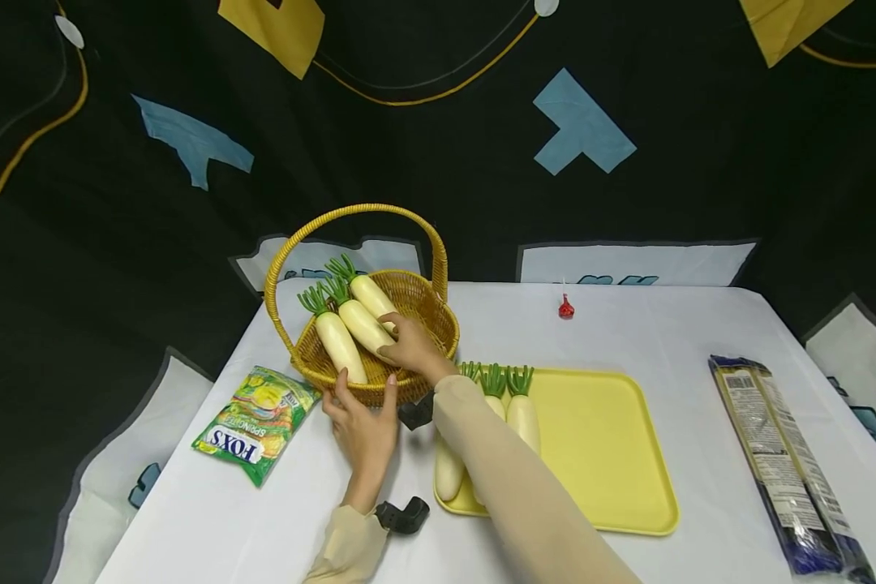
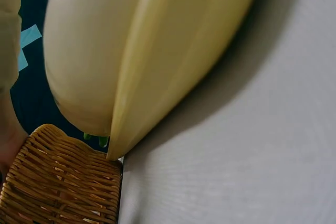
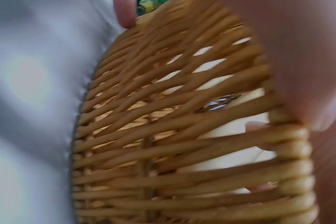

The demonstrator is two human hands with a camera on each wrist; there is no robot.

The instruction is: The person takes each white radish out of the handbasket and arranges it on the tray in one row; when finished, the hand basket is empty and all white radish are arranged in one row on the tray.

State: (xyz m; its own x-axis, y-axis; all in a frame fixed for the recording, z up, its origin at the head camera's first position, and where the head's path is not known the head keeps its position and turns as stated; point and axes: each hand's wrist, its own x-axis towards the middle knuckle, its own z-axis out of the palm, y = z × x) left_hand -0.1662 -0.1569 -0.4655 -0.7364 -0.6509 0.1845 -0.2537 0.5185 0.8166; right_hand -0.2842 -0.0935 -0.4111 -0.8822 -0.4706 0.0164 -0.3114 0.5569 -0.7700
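Observation:
A wicker basket (image 1: pixel 435 318) with a tall arched handle stands at the table's back left. Inside lie three white daikon radishes with green tops: one at the left (image 1: pixel 339 347), one in the middle (image 1: pixel 362 326) and one behind (image 1: pixel 374 295). My right hand (image 1: pixel 413 349) reaches over the basket's right rim and holds the lower end of the middle daikon. Against the basket's front touches my left hand (image 1: pixel 366 430), fingers extended and thumb apart. Straight fingers (image 3: pixel 125 1) of that hand also show along the wicker in the right wrist view.
Three more daikons (image 1: pixel 523 422) lie on the left of a yellow tray (image 1: pixel 599 454), partly under the right sleeve (image 1: pixel 511 478). A green FOX'S candy bag (image 1: pixel 257 422) is left of the basket. Farther right are a small red object (image 1: pixel 565 308) and a long package (image 1: pixel 781 462).

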